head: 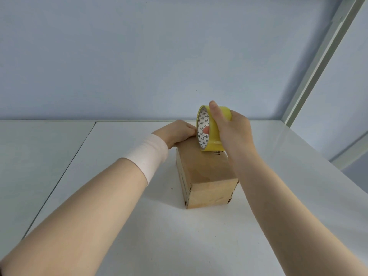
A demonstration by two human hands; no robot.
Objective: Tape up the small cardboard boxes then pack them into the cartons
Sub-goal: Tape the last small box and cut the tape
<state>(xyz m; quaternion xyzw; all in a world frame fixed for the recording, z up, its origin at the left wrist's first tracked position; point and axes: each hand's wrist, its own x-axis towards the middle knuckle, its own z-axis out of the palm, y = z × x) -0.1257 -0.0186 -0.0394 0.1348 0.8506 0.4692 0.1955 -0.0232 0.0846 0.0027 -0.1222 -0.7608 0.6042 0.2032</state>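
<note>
A small brown cardboard box (pixel 205 176) stands on the white table (pixel 139 226), long side running away from me. My right hand (pixel 232 132) grips a yellow roll of tape (pixel 211 134) upright over the box's far top, thumb on the outer rim and a fingertip showing inside the core. My left hand (pixel 178 132), with a pale wrap on its wrist, rests on the box's far left top edge, fingers curled over it beside the roll. A glossy strip of tape appears to lie along the box top.
A second white tabletop (pixel 39 156) adjoins on the left with a seam between. A pale blue wall stands behind. A white frame post (pixel 318 66) slants up at the right.
</note>
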